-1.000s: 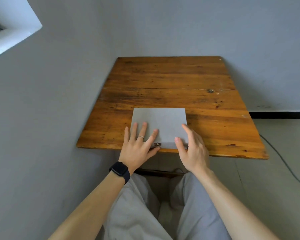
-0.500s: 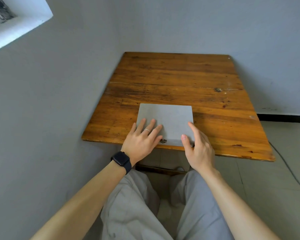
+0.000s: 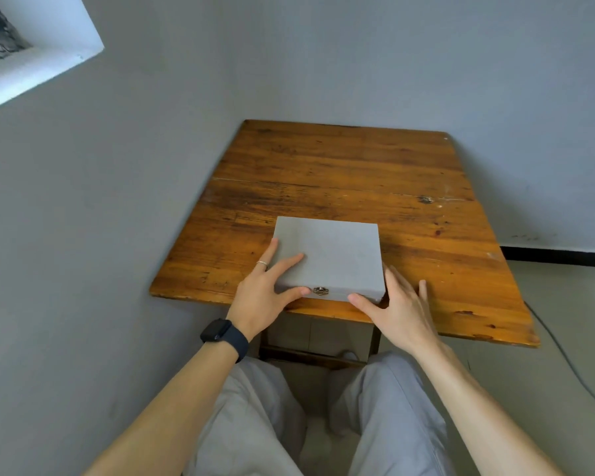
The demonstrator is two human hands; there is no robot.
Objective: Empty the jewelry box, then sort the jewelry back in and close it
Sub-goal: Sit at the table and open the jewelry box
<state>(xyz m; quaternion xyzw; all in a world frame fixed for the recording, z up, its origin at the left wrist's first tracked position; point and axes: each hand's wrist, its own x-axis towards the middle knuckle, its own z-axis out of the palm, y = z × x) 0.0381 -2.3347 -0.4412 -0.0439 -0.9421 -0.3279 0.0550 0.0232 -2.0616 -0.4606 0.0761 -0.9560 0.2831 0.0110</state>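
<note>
**Box still shut, nothing out yet**

We judge the task to be at its very start. The grey jewelry box (image 3: pixel 327 257) sits closed on the wooden table (image 3: pixel 340 180), at the table's near edge, its small metal clasp (image 3: pixel 319 291) facing us and apparently fastened. No jewelry shows anywhere on the table, so emptying, sorting and closing are all left to do.

Our left hand (image 3: pixel 265 297) lies at the box's left near corner: fingers spread flat across the lid, thumb touching the front face just beside the clasp. Our right hand (image 3: pixel 397 309) is at the box's right near corner, thumb on the front face and fingers along the right side. Both hands are open and brace the box without closing around it.
</note>
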